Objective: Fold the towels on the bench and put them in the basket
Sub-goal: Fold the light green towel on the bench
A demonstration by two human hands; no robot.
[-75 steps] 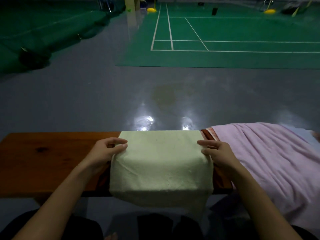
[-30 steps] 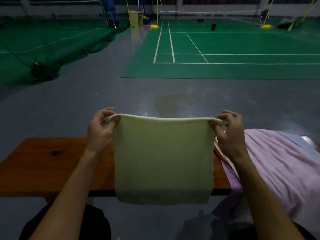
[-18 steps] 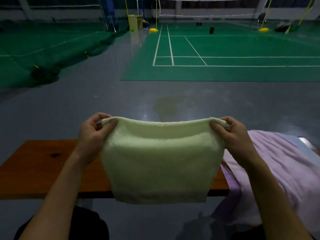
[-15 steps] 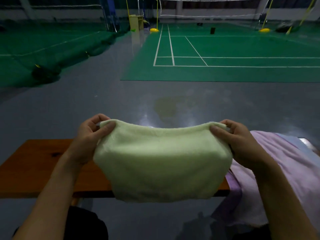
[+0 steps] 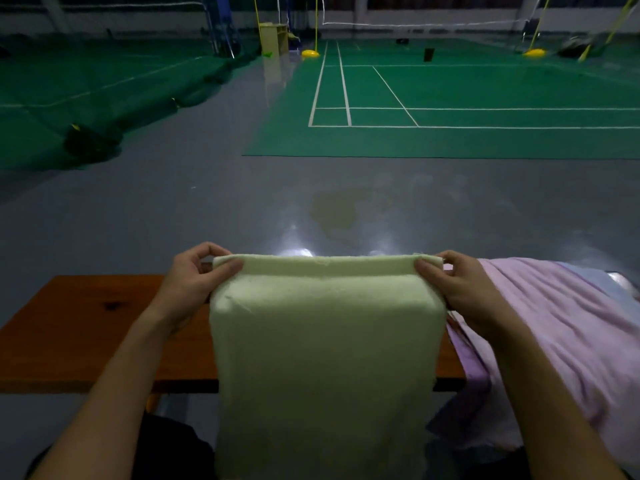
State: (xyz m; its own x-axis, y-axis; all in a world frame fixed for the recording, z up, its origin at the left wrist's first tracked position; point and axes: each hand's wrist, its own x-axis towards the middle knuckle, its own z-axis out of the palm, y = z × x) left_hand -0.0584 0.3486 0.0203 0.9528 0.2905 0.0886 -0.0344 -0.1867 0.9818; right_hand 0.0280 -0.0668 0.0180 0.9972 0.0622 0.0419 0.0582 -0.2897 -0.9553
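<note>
Both hands, left hand (image 5: 194, 289) and right hand (image 5: 464, 292), pinch the pale green towel's (image 5: 322, 358) top corners.

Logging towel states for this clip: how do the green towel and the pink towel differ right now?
The green towel is pinched at its top corners by the left hand and right hand; no hand holds the pink towel. The green one hangs flat and smooth; the pink one lies rumpled over the bench. Both hang past the bench's near edge.
</note>
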